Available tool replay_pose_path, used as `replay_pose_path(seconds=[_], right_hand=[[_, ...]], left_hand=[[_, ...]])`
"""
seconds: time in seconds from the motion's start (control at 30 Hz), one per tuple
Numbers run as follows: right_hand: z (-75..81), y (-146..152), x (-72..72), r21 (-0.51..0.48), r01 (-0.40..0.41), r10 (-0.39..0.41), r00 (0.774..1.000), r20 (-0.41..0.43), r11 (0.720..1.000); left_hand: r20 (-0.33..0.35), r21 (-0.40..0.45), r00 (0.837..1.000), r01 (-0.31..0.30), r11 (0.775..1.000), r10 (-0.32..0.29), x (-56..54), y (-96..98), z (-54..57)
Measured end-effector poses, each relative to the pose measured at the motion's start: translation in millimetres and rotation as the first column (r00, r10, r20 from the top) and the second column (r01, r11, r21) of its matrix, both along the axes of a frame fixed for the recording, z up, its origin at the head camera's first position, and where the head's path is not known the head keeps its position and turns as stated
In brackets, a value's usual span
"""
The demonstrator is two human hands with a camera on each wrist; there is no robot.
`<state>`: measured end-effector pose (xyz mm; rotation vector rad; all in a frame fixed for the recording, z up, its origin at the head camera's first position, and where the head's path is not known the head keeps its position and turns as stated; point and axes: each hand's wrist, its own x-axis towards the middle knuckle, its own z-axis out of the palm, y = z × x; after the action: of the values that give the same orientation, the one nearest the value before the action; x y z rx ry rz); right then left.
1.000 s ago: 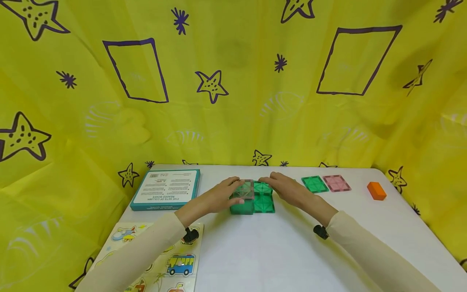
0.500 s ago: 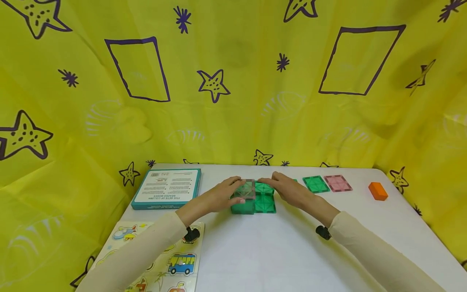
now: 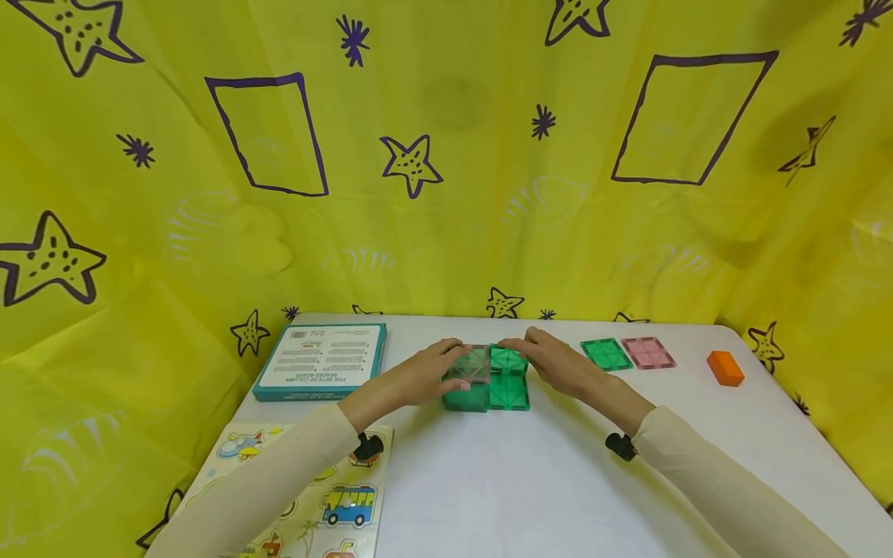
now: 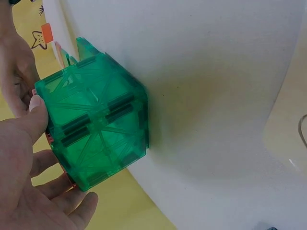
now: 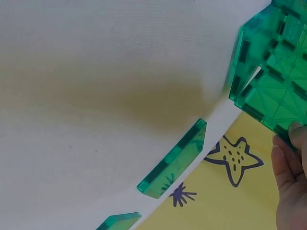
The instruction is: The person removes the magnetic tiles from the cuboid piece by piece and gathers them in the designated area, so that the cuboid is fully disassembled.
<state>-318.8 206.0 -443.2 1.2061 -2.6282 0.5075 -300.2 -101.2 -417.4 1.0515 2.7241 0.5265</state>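
A box-like build of clear magnetic tiles stands at the middle of the table, with a pink tile (image 3: 477, 364) on top and a green tile (image 3: 466, 400) at the front. My left hand (image 3: 417, 378) grips it from the left; the left wrist view shows the thumb at the edge of its green tiles (image 4: 98, 103), the fingers along the far edge. Joined at the right are more green tiles (image 3: 510, 390). My right hand (image 3: 558, 366) pinches the edge of a green tile (image 5: 278, 100) there, thumb on its face in the right wrist view.
To the right lie a loose green tile (image 3: 605, 354), a pink tile (image 3: 649, 353) and an orange block (image 3: 725, 368). Another green tile shows partly behind the right hand. At left are a teal-edged box (image 3: 321, 360) and a picture puzzle board (image 3: 307, 496). A yellow curtain (image 3: 446, 232) borders the table.
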Motion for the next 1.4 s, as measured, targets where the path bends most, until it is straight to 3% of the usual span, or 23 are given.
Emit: replay_pose_path(seconds=[0.27, 0.57, 0.87, 1.0, 1.27, 1.4], right_hand=[[9.5, 6.5, -0.6, -0.074, 0.071, -0.066, 0.996, 0.067, 0.995], [26.4, 29.4, 1.0, -0.211, 0.202, -0.188, 0.979, 0.084, 0.956], [36.4, 63.6, 16.6, -0.290, 0.280, -0.301, 0.953, -0.026, 0.915], [40.3, 81.7, 25.5, -0.303, 0.332, -0.354, 0.935, -0.020, 0.893], [46.0, 126.0, 46.4, -0.310, 0.463, -0.460, 0.884, 0.090, 0.830], [44.1, 146.7, 56.2, -0.263, 0.526, -0.503, 0.851, 0.154, 0.809]], left_hand=[[0.008, -0.012, 1.000, -0.003, 1.000, 0.003, 0.3, 2.0, 0.9], [0.018, -0.017, 1.000, -0.017, 1.000, 0.017, 3.3, 2.4, 2.4], [0.012, -0.014, 1.000, -0.004, 1.000, 0.004, 4.0, 3.2, -1.0], [0.009, -0.011, 1.000, -0.003, 1.000, 0.003, 4.1, 2.4, -1.1], [0.010, 0.005, 1.000, 0.000, 1.000, 0.000, 4.4, 1.7, -0.2], [0.011, 0.007, 1.000, -0.009, 1.000, 0.009, 5.5, 1.3, 0.8]])
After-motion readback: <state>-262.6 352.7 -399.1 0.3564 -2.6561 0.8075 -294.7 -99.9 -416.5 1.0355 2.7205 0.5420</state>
